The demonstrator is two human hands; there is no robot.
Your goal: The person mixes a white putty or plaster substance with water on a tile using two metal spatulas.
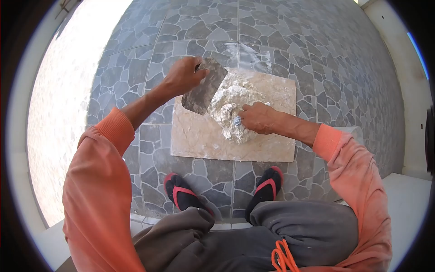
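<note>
In the head view, my left hand [185,77] grips the upper edge of a dark, flat, stained plate [205,88] with a rounded lower corner. The plate is tilted against the left side of a lumpy pile of whitish paste [235,99]. My right hand [259,118] is closed at the pile's right side; a small blue piece [237,120] shows by its fingers, and what it holds is mostly hidden. Under the pile lies a beige, marbled square tile [204,140].
Grey stone-patterned floor tiles [199,22] surround the board, with white smears [256,56] behind it. My feet in black and red flip-flops [185,192] are just in front. A pale wall [385,45] stands at right; bright sunlit ground [63,90] lies at left.
</note>
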